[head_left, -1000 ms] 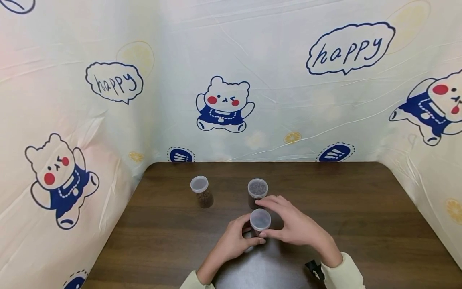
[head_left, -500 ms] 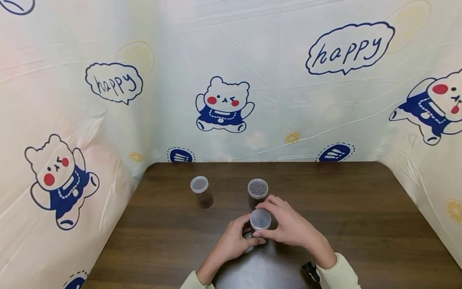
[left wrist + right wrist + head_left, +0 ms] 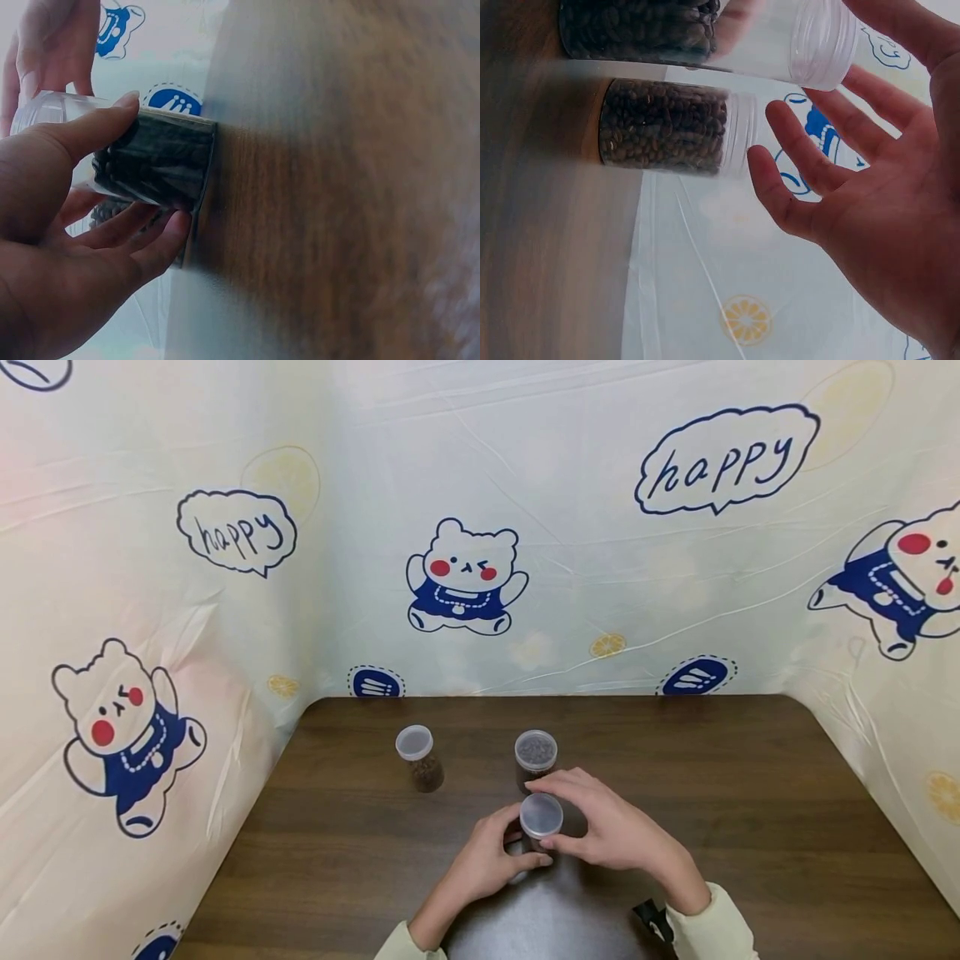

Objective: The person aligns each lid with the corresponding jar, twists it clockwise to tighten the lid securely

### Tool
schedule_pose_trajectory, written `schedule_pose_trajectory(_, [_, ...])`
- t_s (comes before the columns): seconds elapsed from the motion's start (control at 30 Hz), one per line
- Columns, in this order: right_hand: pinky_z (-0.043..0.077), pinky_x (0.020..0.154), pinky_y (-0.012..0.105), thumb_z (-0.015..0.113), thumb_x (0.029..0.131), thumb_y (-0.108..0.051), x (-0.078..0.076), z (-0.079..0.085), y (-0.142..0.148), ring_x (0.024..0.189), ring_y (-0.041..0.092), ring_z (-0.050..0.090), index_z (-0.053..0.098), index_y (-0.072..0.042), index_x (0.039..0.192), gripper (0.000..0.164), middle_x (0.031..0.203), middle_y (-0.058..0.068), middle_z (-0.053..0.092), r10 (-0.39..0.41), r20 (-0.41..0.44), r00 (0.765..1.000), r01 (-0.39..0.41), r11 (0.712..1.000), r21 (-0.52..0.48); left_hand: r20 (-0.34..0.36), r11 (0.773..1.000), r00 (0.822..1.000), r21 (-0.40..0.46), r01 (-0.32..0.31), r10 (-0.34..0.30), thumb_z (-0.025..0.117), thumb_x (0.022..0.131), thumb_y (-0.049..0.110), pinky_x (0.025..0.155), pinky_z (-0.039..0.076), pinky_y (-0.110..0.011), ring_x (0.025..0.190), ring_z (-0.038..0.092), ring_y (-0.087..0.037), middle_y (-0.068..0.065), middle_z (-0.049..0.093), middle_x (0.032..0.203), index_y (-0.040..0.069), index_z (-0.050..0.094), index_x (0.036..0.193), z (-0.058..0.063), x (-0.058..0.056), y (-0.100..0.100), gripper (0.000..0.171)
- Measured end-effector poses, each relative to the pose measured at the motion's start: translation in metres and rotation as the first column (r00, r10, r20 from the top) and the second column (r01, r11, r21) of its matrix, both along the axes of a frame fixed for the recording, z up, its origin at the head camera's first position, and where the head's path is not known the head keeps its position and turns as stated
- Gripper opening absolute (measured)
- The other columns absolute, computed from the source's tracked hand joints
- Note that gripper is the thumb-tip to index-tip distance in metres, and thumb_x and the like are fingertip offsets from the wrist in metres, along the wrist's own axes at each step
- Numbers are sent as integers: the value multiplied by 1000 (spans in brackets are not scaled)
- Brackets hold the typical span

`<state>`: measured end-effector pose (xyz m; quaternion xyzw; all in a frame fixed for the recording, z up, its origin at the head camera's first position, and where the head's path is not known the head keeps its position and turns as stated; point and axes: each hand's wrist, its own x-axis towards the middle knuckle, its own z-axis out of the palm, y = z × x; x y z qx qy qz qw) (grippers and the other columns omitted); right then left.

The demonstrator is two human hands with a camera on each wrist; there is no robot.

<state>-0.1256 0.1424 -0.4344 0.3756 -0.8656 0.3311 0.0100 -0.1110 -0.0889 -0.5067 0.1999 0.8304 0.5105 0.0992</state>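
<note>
My left hand grips a clear plastic jar, partly filled with dark beans, low on its body; thumb and fingers lie on opposite sides. It stands upright on the brown table. Round its translucent lid curve the thumb and fingers of my right hand, spread wide, with the thumb at the near rim. In the right wrist view the ring and little fingers stay off the jar. Just behind stands a second lidded jar, full of brown coffee beans. A third lidded jar with dark brown contents stands farther left.
The wooden table ends at a back edge against a printed cloth with bears and "happy" bubbles. The cloth also rises along both sides. A small black object shows beside my right sleeve.
My right hand closed round the lid and twisted half a second ago, then turned back and spread its fingers again. My left hand and all the jars keep their places.
</note>
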Motion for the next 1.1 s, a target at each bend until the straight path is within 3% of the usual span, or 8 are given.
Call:
schedule_pose_trajectory(0.13, [55, 98, 42, 84, 90, -38, -1, -2, -4, 118, 13, 60, 62, -22, 143, 59, 134, -3, 65, -25, 8, 1000, 25, 1000, 0, -6, 1000, 1000, -6, -7, 7, 89, 86, 29, 104, 58, -29, 126, 67, -18, -1, 70, 131, 21, 63, 139, 1, 0, 1, 59])
schedule_pose_trajectory(0.27, [53, 89, 36, 82, 88, -55, -1, -6, -9, 105, 11, 59, 65, -21, 130, 57, 122, -5, 61, -84, 27, 996, 84, 996, 18, -16, 1000, 1000, -13, -11, 11, 89, 86, 28, 103, 58, -28, 124, 68, -17, -2, 70, 130, 20, 64, 139, 1, 0, 1, 59])
schedule_pose_trajectory(0.4, [52, 87, 34, 80, 86, -62, 0, -7, -11, 102, 10, 58, 63, -20, 127, 62, 119, -6, 59, -117, 28, 993, 117, 993, 21, -15, 1000, 1000, -14, -12, 12, 89, 86, 27, 103, 59, -30, 124, 68, -17, -1, 70, 131, 20, 64, 139, 1, 1, 1, 59])
schedule_pose_trajectory(0.7, [55, 106, 43, 85, 90, -38, 1, -3, -1, 130, 16, 58, 55, -23, 147, 66, 144, -3, 57, -28, 25, 999, 28, 999, -21, 6, 1000, 1000, -1, -6, 6, 89, 86, 27, 103, 58, -27, 125, 67, -17, 0, 70, 130, 22, 63, 138, 0, 1, 1, 58])
schedule_pose_trajectory(0.9, [55, 102, 41, 82, 92, -26, -2, -3, 0, 126, 14, 59, 57, -20, 147, 61, 143, -4, 63, 42, -26, 999, -42, 999, -9, 21, 1000, 1000, 9, 0, -1, 88, 88, 29, 104, 59, -30, 126, 67, -18, 0, 69, 131, 22, 62, 140, 0, 1, 0, 58])
schedule_pose_trajectory(1.1, [55, 101, 40, 84, 89, -29, -2, -5, -4, 121, 13, 60, 62, -18, 141, 57, 136, -4, 64, 6, -19, 1000, -6, 1000, -5, 17, 1000, 1000, 0, -5, 5, 88, 87, 30, 103, 59, -31, 125, 67, -18, -1, 69, 130, 21, 63, 138, 0, 1, 0, 58])
